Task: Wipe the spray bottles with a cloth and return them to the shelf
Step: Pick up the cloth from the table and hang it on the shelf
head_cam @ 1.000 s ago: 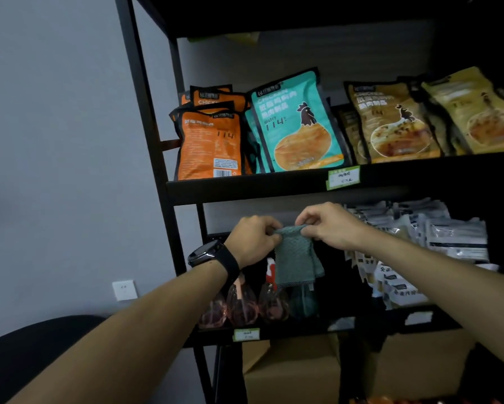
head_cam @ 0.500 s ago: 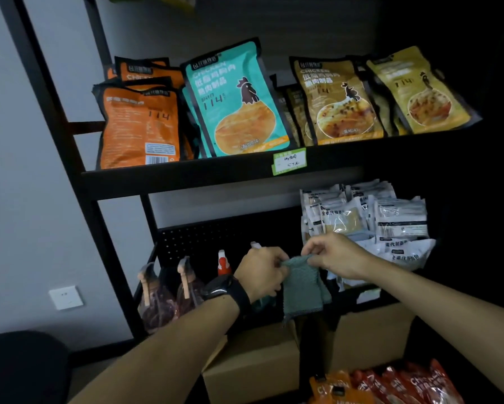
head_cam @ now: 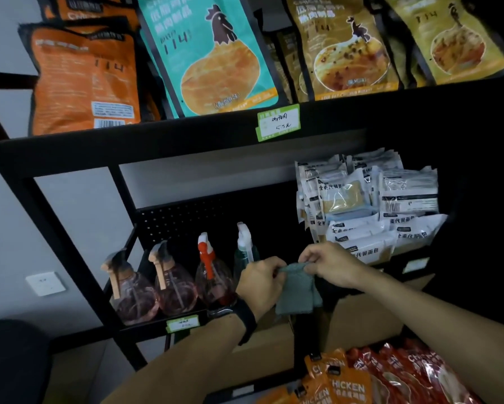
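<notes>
A grey-green cloth (head_cam: 297, 290) hangs between my hands in front of the middle shelf (head_cam: 145, 323). My left hand (head_cam: 259, 282), with a black watch on the wrist, pinches its upper left corner. My right hand (head_cam: 329, 265) pinches the upper right corner. On the shelf stand several spray bottles: two pink round ones with tan triggers (head_cam: 132, 295) (head_cam: 173, 287), one with a red-and-white trigger (head_cam: 211, 275), and a dark green one with a white trigger (head_cam: 245, 252), partly hidden behind my left hand.
White food packets (head_cam: 370, 208) are piled to the right of the bottles. Chicken pouches (head_cam: 210, 53) line the upper shelf. Cardboard boxes (head_cam: 361, 316) and orange and red pouches (head_cam: 376, 377) lie below. A grey wall with a socket (head_cam: 45, 284) is on the left.
The view has tilted down and moved closer to the shelf. Both hands, still holding the cloth by its top corners, have sunk to the level of the spray bottles, which now show in full.
</notes>
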{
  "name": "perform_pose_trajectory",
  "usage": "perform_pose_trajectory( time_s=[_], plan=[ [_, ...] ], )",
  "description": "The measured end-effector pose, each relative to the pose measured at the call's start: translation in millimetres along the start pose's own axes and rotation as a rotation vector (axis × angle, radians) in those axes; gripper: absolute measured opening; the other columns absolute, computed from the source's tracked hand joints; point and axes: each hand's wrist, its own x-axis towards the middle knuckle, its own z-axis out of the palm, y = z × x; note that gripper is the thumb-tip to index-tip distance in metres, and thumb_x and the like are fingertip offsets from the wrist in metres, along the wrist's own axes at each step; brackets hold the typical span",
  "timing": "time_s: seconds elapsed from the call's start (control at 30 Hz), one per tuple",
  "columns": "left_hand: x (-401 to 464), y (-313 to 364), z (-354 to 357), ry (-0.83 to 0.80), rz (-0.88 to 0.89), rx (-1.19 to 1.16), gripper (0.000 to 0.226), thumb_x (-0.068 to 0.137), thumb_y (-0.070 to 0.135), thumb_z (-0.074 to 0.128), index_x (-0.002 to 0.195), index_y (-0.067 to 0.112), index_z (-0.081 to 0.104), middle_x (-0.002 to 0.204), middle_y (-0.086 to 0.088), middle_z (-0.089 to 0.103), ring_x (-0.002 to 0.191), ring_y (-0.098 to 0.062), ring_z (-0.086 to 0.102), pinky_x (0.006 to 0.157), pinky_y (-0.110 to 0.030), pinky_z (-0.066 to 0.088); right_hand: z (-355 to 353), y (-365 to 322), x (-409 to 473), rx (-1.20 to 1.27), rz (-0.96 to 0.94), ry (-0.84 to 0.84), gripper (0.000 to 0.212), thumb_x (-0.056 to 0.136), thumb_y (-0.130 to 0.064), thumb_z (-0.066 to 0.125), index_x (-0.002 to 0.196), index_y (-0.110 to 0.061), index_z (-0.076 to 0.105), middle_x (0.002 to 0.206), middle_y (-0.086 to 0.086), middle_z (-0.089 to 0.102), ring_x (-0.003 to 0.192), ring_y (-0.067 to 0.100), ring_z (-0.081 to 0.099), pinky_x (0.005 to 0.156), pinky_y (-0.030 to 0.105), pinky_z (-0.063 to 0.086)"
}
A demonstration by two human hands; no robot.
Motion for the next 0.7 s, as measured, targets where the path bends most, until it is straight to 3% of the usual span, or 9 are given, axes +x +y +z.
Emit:
perform_pose_trajectory(
  time_s=[0.13, 0.27, 0.5, 0.6, 0.7],
  plan=[
    [7, -11, 14, 0.034, -0.002, -0.016, 0.025, 0.101, 0.018, 0.053, 0.123, 0.012, 0.065, 0.109, -0.008, 0.072, 0.096, -0.025, 0.07, 0.08, -0.041, 0.058, 7, 6, 12, 0.018, 0.026, -0.001, 0.015, 0.087, -0.018, 0.069, 0.087, -0.032, 0.065, 0.084, -0.015, 0.064, 0.085, 0.006, 0.061, 0.086, 0.028, 0.046],
    [15, -16, 26, 0.074, 0.009, -0.019, 0.028, 0.101, 0.011, 0.05, 0.125, 0.008, 0.062, 0.113, -0.014, 0.067, 0.096, -0.031, 0.066, 0.082, -0.042, 0.054, 14, 14, 27, -0.011, 0.065, 0.022, 0.019, 0.085, -0.024, 0.069, 0.078, -0.041, 0.062, 0.082, -0.019, 0.064, 0.095, 0.012, 0.059, 0.104, 0.046, 0.038],
    [25, -25, 45, 0.139, 0.012, 0.004, 0.028, 0.102, 0.01, 0.047, 0.126, 0.006, 0.062, 0.119, -0.015, 0.062, 0.107, -0.03, 0.06, 0.088, -0.038, 0.044, 24, 25, 46, 0.011, 0.083, 0.037, 0.022, 0.082, -0.027, 0.067, 0.071, -0.045, 0.061, 0.079, -0.021, 0.063, 0.1, 0.019, 0.059, 0.105, 0.061, 0.032],
    [30, -28, 49, 0.124, -0.003, 0.001, 0.03, 0.103, 0.011, 0.045, 0.128, 0.006, 0.061, 0.122, -0.015, 0.061, 0.11, -0.03, 0.059, 0.089, -0.034, 0.042, 27, 29, 53, 0.023, 0.079, 0.053, 0.02, 0.085, -0.022, 0.067, 0.076, -0.04, 0.062, 0.079, -0.02, 0.063, 0.096, 0.014, 0.059, 0.107, 0.055, 0.032],
    [32, -29, 52, 0.119, 0.005, -0.004, 0.031, 0.102, 0.009, 0.046, 0.13, 0.006, 0.059, 0.125, -0.016, 0.058, 0.111, -0.032, 0.058, 0.09, -0.035, 0.041, 30, 32, 58, 0.042, 0.076, 0.037, 0.013, 0.088, -0.015, 0.065, 0.094, -0.026, 0.069, 0.084, -0.014, 0.063, 0.094, 0.012, 0.059, 0.097, 0.035, 0.04]
  ],
)
